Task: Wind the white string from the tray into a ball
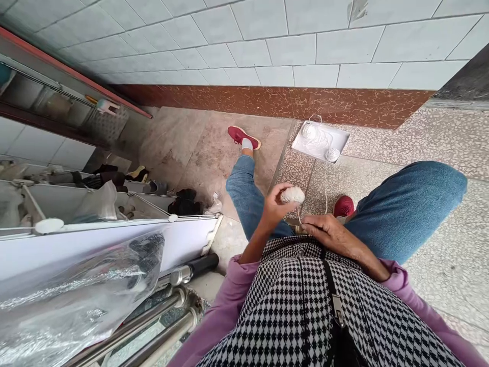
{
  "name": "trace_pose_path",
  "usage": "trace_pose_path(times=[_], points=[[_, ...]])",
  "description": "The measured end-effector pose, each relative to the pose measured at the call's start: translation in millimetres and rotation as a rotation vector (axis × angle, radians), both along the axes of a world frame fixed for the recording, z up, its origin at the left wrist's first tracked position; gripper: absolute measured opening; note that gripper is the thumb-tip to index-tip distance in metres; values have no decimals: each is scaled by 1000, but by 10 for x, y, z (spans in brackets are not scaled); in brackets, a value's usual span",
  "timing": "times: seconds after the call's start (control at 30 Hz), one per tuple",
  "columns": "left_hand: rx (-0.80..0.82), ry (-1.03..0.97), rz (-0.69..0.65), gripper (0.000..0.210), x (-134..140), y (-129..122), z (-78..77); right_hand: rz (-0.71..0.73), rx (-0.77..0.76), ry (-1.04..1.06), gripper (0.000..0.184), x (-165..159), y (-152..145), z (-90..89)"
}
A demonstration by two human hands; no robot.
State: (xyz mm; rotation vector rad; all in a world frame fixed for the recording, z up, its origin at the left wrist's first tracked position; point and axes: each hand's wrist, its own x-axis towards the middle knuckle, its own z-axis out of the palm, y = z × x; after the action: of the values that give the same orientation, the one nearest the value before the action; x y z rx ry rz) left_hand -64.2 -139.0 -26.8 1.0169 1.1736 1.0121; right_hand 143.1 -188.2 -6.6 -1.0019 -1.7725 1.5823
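Observation:
A white ball of yarn (pixel 293 195) sits in my left hand (pixel 278 203), with the fingers and thumb wrapped round its left side. From the ball a strand of yarn (pixel 299 214) drops to my right hand (pixel 326 230), which pinches it between thumb and fingers just below. On the floor ahead lies a shallow white tray (pixel 303 148) holding two more yarn balls, one at the back left (pixel 309 131) and one at the front right (pixel 332 154). Another strand (pixel 326 188) runs from the tray down towards my right hand.
A tiled wall (pixel 267 53) with a brown skirting (pixel 214 99) stands ahead. To the left are a white shelf rack (pixel 153 208) with shoes, plastic sheeting (pixel 87 275) and metal rails (pixel 168 306). My legs in jeans (pixel 416 209) flank the speckled floor (pixel 294 173).

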Motion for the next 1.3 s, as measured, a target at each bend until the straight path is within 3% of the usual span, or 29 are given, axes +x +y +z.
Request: trace_pose_path(times=[0.1,0.17,0.23,0.33,0.43,0.53,0.63,0.7,0.77,0.83,0.9,0.97,1.03,1.13,1.2,1.3], points=[[-105,33,-155,55,126,-196,-204,-76,0,-30,51,140,162,23],[-264,-76,-318,59,143,-323,-270,-131,-49,-32,53,211,274,-108],[-414,-249,-378,62,103,-406,-280,-179,-114,-2,57,222,337,-307],[-515,-463,-237,61,-5,-420,-246,-243,-166,29,60,129,327,-596],[-496,-507,-5,59,-88,-315,-258,-242,-83,-64,61,-10,256,-737],[-409,-370,203,57,-102,-170,-386,-115,-13,-204,49,-124,176,-683],[-318,-105,232,59,-65,-119,-561,33,17,-269,36,-162,147,-512],[-298,19,92,58,-39,-175,-622,35,25,-223,35,-118,195,-423],[-330,43,-139,55,-26,-284,-599,-80,10,-158,41,-25,298,-414],[-393,-41,-354,56,-26,-391,-505,-254,-17,-140,49,73,410,-498],[-445,-195,-418,60,-40,-436,-389,-375,-43,-167,55,118,472,-632],[-446,-334,-285,65,-68,-389,-307,-344,-67,-194,54,74,448,-742],[-408,-382,-61,67,-112,-268,-293,-198,-79,-262,46,-50,349,-768],[-339,-250,162,61,-182,-76,-393,25,-33,-457,28,-263,173,-636],[-293,-90,178,57,-204,-27,-486,89,33,-499,23,-327,122,-497],[-299,-9,-13,56,-186,-113,-552,63,96,-428,30,-241,185,-356]])
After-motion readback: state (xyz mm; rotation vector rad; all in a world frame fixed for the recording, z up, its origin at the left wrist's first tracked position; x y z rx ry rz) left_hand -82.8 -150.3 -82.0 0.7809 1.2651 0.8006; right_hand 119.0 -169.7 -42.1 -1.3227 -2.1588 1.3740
